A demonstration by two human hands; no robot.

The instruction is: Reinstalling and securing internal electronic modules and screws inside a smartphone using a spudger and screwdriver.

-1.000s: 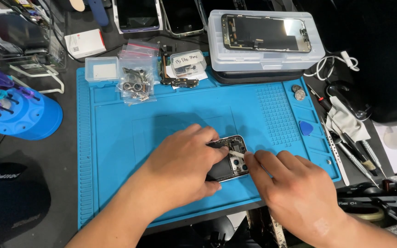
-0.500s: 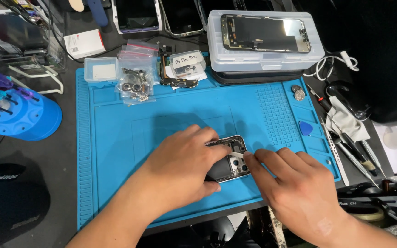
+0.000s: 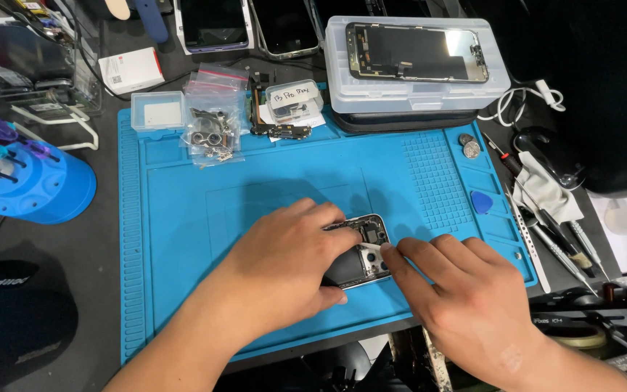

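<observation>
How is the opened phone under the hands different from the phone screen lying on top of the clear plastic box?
The opened silver-edged phone lies on the blue rubber mat; the black phone screen panel rests higher, on the clear plastic box. The left hand covers much of the phone and the right hand touches it; nothing touches the panel. The phone shows its inner parts; the panel looks flat. Both lie flat.

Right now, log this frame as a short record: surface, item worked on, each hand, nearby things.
Surface: blue work mat
Item: opened phone, insides showing
Left hand: lies over the phone, holding it down
Right hand: fingertips at the phone's right edge, pinching a small white piece
Nearby: blue pick, bags of small parts, clear box with a screen panel, blue tool stand
</observation>
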